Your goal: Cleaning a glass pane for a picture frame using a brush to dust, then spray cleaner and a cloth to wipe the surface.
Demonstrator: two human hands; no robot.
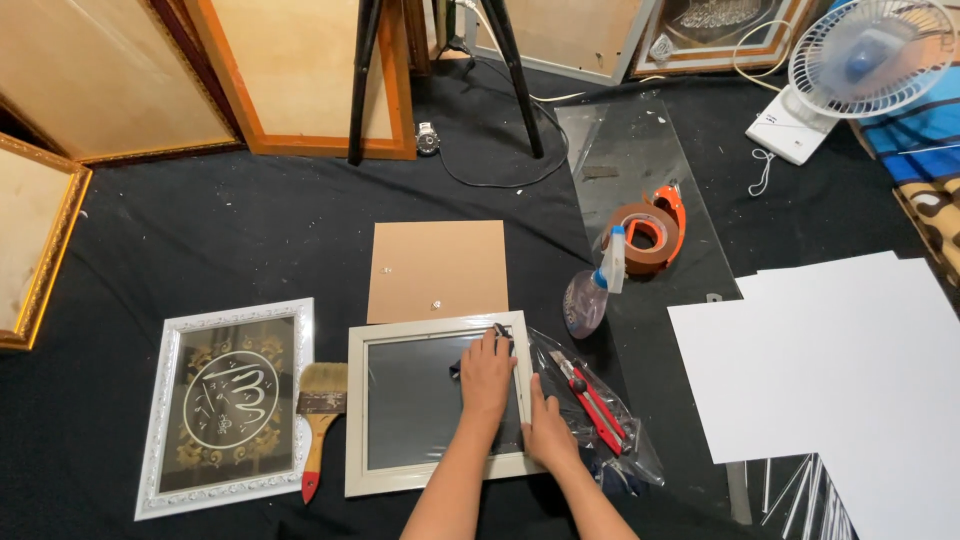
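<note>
Kneeling-height view down onto a black cloth-covered floor point(250, 230), with a pale grey picture frame point(432, 330) as the landmark at centre. Left hand point(487, 375) pressed flat on the glass near the frame's upper right corner, fingers extended, a small dark cloth point(458, 369) partly showing under the palm; grip not closed around anything, more a flat press. Right hand point(547, 430) laid palm-down on the frame's right rail, fingers straight, holding nothing. Directly above the frame, touching its top edge, a brown backing board point(438, 270). Just left of the frame, a paintbrush point(320, 420) with a wooden handle and red tip. Further left, a white ornate frame point(225, 405) containing gold calligraphy. Just right of the frame, red-handled pliers point(590, 400) lying on a clear plastic bag point(625, 440). Up and right of the frame, a spray bottle point(590, 290) lying beside a tape dispenser point(650, 232) on a glass sheet point(630, 150). Far right of the frame, white sheets point(830, 370); a fan point(865, 50) well beyond them.
</note>
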